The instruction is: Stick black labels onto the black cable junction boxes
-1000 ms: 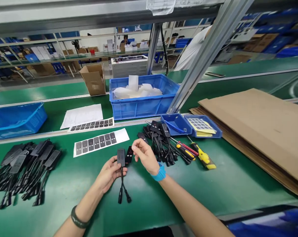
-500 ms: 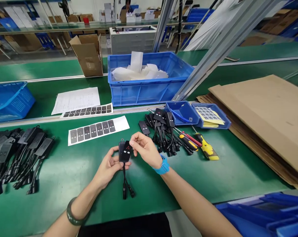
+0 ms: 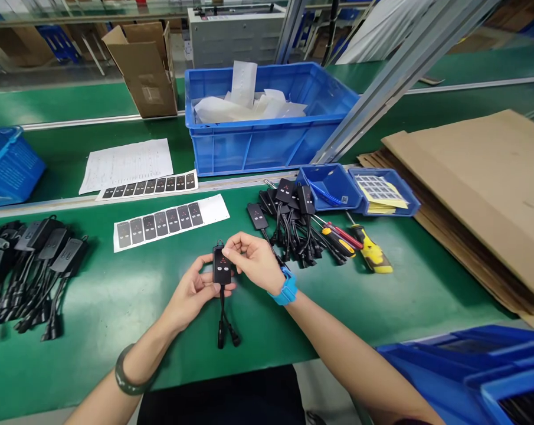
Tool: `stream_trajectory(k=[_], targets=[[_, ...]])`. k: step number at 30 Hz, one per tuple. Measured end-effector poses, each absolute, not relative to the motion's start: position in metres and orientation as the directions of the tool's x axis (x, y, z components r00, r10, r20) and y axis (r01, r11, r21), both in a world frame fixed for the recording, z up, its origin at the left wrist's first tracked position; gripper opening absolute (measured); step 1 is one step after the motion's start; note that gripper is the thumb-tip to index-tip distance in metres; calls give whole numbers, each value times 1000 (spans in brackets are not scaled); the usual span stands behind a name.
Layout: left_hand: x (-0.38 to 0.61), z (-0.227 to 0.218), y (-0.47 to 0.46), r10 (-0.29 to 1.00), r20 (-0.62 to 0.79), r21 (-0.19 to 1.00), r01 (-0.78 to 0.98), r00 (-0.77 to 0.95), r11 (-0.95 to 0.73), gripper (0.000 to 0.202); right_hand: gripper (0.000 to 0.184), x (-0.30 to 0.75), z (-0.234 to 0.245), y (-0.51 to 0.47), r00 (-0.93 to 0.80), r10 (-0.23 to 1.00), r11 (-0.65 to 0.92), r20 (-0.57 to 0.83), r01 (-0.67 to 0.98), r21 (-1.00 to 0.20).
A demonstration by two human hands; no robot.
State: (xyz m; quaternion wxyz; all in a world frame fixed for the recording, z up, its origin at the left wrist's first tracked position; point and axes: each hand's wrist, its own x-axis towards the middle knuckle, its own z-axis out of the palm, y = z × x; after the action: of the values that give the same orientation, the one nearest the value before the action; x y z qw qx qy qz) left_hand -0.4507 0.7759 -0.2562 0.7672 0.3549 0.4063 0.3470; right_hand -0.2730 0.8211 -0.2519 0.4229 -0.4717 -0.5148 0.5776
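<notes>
My left hand point(image 3: 190, 293) grips a small black controller box point(image 3: 216, 280) upright above the green bench, its short leads with black plugs point(image 3: 221, 338) hanging below. Over the box's front lies a black label sticker point(image 3: 223, 267) with red marks and two pale ovals. Thumb and forefinger of my right hand point(image 3: 255, 264) pinch its upper right part; how far it is stuck down I cannot tell. Beyond my hands is a sheet of similar labels point(image 3: 214, 209). Right of it are several labelled controllers point(image 3: 285, 192) in a heap.
More controllers point(image 3: 56, 245) lie at the left. Screwdrivers point(image 3: 340, 243), a yellow-handled tool point(image 3: 373, 255) and small blue trays point(image 3: 328, 177) sit at the right, beside stacked cardboard point(image 3: 474, 159). A blue crate point(image 3: 267, 144) and a slanting metal post point(image 3: 382, 97) stand behind.
The label, held at an angle beside the box front before, now lies lined up over it. My right hand has shifted slightly left with it. The view has tilted downward.
</notes>
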Motion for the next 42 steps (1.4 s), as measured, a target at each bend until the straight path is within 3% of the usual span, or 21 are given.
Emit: stream_trajectory(k=[29,33,38,42], targets=[[-443,-249,772,850,-373,874,-166,371,456,49,12,-277,-258,817,-97,993,-49,-61,126,-991],[-443,-248,771,861,-354,876,-193,364,442,47,30,-273,-255,820,-107,992,-44,-63,169,-985],[-448,-248,775,876,-346,857,-268,335,440,48,39,-273,-259,823,-214,974,-30,-72,194,-981],[-454,-257,779,896,-364,842,-322,253,433,39,71,-280,-266,817,-419,906,18,-60,181,-983]])
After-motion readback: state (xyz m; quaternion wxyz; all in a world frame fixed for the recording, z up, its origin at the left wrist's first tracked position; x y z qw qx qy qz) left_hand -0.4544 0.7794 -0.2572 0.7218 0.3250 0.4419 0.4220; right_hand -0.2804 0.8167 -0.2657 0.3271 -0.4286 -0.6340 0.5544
